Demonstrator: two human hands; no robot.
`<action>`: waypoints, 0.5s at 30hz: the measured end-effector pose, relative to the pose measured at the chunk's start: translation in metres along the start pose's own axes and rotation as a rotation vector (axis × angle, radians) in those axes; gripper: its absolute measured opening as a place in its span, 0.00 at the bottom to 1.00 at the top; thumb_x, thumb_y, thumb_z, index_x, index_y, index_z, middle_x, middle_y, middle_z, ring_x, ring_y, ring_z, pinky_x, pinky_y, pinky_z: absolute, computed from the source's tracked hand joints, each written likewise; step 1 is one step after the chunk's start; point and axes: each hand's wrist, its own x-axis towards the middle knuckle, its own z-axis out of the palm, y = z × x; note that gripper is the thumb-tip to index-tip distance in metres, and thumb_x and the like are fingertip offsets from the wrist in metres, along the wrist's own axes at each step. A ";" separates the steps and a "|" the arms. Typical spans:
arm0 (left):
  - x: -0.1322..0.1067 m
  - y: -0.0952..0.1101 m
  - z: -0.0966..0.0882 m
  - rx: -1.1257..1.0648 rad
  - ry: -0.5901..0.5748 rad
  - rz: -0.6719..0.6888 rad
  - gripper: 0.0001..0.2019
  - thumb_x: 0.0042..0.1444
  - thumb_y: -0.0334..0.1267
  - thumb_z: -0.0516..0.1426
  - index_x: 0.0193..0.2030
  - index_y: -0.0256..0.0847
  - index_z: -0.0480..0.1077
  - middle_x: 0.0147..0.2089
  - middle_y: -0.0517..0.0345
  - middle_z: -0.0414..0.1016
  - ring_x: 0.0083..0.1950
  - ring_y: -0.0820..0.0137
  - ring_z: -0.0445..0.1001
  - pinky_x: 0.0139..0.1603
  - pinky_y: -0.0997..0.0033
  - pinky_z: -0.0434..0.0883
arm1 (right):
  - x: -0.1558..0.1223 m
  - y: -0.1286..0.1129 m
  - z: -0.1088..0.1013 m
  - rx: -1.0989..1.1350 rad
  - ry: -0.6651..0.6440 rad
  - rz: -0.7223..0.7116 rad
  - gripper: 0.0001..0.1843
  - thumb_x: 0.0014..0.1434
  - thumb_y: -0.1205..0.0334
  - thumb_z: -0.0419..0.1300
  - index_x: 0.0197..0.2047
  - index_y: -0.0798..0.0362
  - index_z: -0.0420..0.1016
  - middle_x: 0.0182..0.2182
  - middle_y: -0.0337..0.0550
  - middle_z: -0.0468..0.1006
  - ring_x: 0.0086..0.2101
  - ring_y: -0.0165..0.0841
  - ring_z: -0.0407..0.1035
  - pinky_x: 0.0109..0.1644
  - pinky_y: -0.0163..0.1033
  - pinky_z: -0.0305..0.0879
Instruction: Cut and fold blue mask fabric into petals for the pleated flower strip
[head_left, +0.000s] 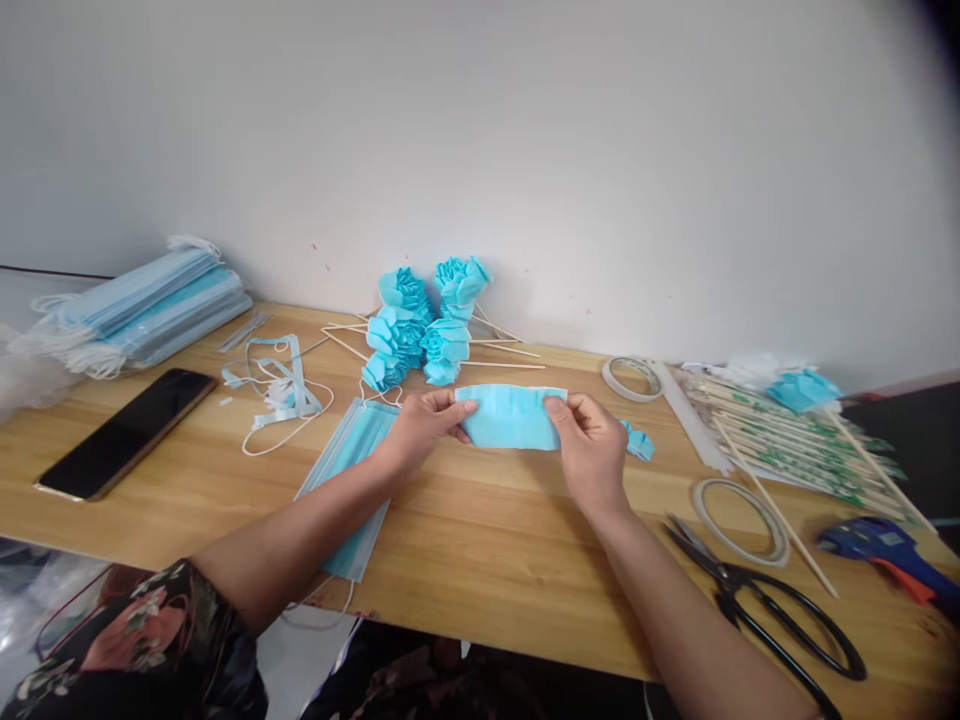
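Observation:
A rectangular piece of light blue mask fabric (pixel 514 418) is stretched between my two hands, just above the wooden table. My left hand (pixel 427 428) pinches its left end, thumb on top. At the opposite end, my right hand (pixel 589 440) grips it the same way, thumb near the upper corner. Partly under my left forearm lies a blue face mask (pixel 352 545) with ear loops. Behind the fabric, several blue fabric flowers (pixel 397 330) on thin sticks are piled against the wall. A small blue scrap (pixel 638 441) lies just beyond my right hand.
Stacked masks (pixel 157 305), a phone (pixel 127 433) and cut strips with cords (pixel 289 390) occupy the left. To the right are tape rolls (pixel 631 379), black-handled scissors (pixel 757 595), a blue glue gun (pixel 874 542) and wrapped sticks (pixel 780 440). A wall rises behind the table.

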 end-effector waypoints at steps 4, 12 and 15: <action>0.000 -0.001 -0.002 0.106 0.033 0.047 0.20 0.46 0.54 0.65 0.23 0.37 0.69 0.18 0.65 0.66 0.20 0.78 0.64 0.25 0.75 0.60 | 0.000 -0.001 0.001 -0.013 0.033 -0.004 0.20 0.60 0.49 0.59 0.23 0.52 0.62 0.19 0.32 0.54 0.22 0.27 0.48 0.25 0.34 0.47; 0.001 -0.002 -0.001 -0.168 -0.029 -0.037 0.17 0.40 0.47 0.70 0.25 0.36 0.72 0.25 0.64 0.69 0.25 0.78 0.67 0.29 0.74 0.69 | 0.002 0.000 -0.001 -0.056 0.047 -0.055 0.17 0.61 0.50 0.57 0.26 0.52 0.65 0.20 0.32 0.56 0.23 0.27 0.50 0.25 0.34 0.50; 0.001 -0.002 0.001 -0.320 -0.052 -0.071 0.16 0.38 0.41 0.71 0.27 0.35 0.71 0.28 0.64 0.71 0.31 0.76 0.72 0.39 0.69 0.74 | 0.002 0.001 -0.001 -0.088 0.027 -0.074 0.17 0.63 0.51 0.55 0.27 0.51 0.63 0.20 0.31 0.55 0.22 0.27 0.50 0.26 0.34 0.49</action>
